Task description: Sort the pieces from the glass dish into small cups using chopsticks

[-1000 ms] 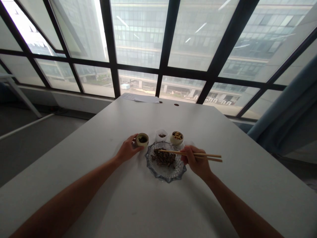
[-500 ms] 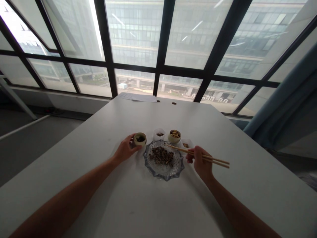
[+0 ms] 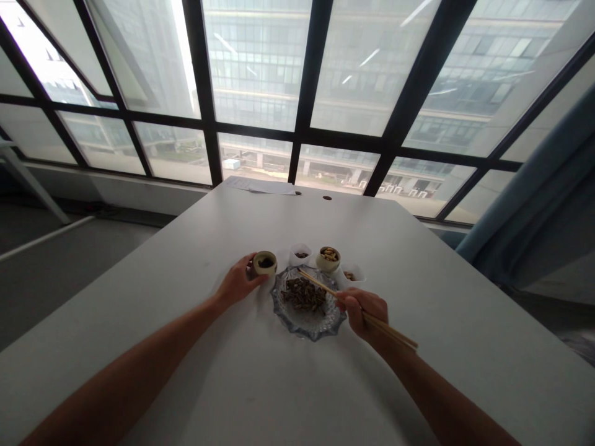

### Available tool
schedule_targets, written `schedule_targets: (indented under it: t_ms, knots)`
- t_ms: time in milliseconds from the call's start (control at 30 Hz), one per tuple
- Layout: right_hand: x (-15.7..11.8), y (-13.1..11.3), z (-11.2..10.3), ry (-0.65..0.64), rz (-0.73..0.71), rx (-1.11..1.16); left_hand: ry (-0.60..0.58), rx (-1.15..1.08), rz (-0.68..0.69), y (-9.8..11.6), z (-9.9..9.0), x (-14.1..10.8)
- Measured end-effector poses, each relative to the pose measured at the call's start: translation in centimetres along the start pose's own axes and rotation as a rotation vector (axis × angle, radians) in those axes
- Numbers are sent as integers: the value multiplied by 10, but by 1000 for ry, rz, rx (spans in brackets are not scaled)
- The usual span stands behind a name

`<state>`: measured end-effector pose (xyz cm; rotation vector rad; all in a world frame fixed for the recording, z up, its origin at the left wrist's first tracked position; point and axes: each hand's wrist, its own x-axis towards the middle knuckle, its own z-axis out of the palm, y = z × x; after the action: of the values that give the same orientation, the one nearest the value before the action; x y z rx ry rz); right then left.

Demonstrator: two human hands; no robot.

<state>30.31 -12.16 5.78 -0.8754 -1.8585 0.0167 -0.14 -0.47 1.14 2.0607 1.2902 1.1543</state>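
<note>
My left hand (image 3: 239, 282) is wrapped round a small pale cup (image 3: 264, 264) with dark contents, left of the glass plate. A scalloped glass plate (image 3: 309, 325) bears a heap of small brown pieces (image 3: 304, 293). My right hand (image 3: 365, 311) grips a pair of wooden chopsticks (image 3: 320, 284) at the plate's right edge. Their tips are over the plate's far part; whether they pinch a piece is too small to tell. Behind the plate stand a white cup (image 3: 300, 254) with a few dark pieces and a round pale cup (image 3: 328, 259) with yellowish pieces.
Right of the round cup, a clear container (image 3: 354, 273) holds some pieces. Papers (image 3: 263, 185) lie at the white table's (image 3: 288, 223) far edge, near two round holes. Beyond stand windows, with a blue curtain (image 3: 530, 179) at the right.
My right hand has moved left and nearer to me, over the plate's edge. The chopsticks are steeper, with their tips farther left. My left hand still holds the cup.
</note>
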Motion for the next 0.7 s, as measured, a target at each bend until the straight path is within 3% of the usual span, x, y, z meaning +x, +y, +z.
schedule_targets:
  t_ms: [133, 267, 400, 500, 700]
  knots:
    - [31, -14, 25, 26, 190, 111, -4, -7, 2, 0, 1, 0]
    - [59, -19, 50, -62, 162, 101, -20, -13, -10, -1, 2, -1]
    - [69, -19, 64, -178, 120, 88, -29, -13, -14, -2, 2, -1]
    - [64, -19, 58, -112, 171, 78, -23, -9, 2, -2, 2, -1]
    - [42, -17, 19, 74, 365, 156, -4, 4, 13, -6, 3, -1]
